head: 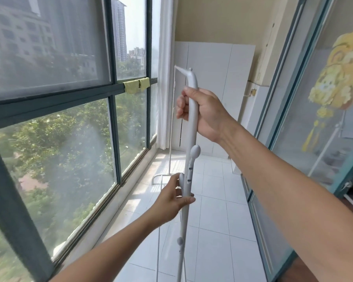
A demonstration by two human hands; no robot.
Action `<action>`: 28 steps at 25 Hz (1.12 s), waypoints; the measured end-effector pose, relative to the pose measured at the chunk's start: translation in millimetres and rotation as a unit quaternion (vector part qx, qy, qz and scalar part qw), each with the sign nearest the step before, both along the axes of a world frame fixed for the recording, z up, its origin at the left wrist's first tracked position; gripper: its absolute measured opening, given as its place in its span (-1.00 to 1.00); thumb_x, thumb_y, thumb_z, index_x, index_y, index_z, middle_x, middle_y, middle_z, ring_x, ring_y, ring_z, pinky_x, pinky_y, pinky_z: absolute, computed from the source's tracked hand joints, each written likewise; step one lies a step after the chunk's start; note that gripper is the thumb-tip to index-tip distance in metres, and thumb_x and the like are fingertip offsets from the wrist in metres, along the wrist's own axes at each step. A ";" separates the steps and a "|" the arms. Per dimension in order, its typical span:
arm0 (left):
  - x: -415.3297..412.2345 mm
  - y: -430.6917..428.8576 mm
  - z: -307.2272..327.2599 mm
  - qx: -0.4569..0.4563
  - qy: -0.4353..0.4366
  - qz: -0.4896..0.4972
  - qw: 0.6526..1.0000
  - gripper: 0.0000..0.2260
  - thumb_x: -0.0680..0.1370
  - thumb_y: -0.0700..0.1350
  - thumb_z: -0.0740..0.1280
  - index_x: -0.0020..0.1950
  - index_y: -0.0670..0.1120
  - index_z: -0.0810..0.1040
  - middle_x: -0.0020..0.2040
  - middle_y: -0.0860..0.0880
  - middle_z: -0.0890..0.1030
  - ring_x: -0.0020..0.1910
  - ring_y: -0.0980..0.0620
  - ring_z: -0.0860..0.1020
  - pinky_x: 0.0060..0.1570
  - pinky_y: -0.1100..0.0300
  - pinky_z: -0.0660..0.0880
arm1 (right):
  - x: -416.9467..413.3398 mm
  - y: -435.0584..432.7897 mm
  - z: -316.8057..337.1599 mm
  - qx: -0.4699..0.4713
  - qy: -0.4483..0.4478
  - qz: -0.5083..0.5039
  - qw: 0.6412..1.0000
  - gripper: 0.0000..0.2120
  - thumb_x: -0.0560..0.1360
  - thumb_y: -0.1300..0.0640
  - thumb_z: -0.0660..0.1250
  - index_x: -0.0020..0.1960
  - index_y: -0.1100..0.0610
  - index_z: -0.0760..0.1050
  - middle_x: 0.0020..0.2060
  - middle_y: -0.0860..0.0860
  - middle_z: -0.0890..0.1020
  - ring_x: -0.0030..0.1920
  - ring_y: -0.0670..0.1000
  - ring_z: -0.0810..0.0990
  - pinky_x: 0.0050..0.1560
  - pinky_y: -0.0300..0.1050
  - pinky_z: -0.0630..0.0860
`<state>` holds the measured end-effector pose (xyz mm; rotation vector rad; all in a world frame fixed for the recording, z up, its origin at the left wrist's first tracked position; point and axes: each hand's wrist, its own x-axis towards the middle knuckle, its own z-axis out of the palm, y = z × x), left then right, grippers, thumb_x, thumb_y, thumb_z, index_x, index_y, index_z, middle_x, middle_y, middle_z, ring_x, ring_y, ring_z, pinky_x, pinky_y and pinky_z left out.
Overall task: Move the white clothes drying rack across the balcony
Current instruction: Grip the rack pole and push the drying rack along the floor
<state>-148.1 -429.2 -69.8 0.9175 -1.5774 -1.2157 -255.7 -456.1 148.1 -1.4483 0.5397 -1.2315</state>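
The white clothes drying rack (192,139) stands right in front of me, seen end-on, its near upright post running from the bottom of the view up to a curved top corner. My right hand (202,112) is wrapped around the post just below that corner. My left hand (172,197) grips the same post lower down, beside a rounded peg. The rack's far post and its curved foot (158,178) stand on the tiles near the window.
Large dark-framed windows (112,110) line the left side. A yellow-green cloth (136,85) hangs on the window bar. White panels (212,88) and a curtain (165,78) close off the far end. Sliding glass doors (293,139) run along the right. White floor tiles (216,231) stretch ahead.
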 end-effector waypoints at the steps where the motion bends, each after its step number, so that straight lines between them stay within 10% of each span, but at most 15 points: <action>1: -3.4 -16.0 -0.5 0.006 0.003 0.001 1.000 -0.57 0.42 -0.22 0.42 0.18 0.05 0.33 0.00 -0.01 0.46 -0.06 0.06 0.63 -0.08 0.24 0.56 | -2.7 -15.1 0.4 0.004 0.005 -0.007 1.000 -0.81 0.57 0.20 0.14 -0.21 0.17 0.37 -0.43 0.07 0.49 -0.39 0.05 0.45 -0.31 -0.11 0.46; 28: -208.8 -393.3 8.2 -0.015 -0.066 0.078 0.995 -0.62 0.45 -0.26 0.38 0.19 -0.11 0.32 0.07 -0.13 0.47 -0.03 0.08 0.62 0.05 0.09 0.55 | -188.6 -401.5 -6.4 0.021 0.058 -0.116 0.991 -0.84 0.57 0.17 0.15 -0.19 0.12 0.33 -0.42 0.02 0.33 -0.45 -0.02 0.25 -0.40 -0.19 0.27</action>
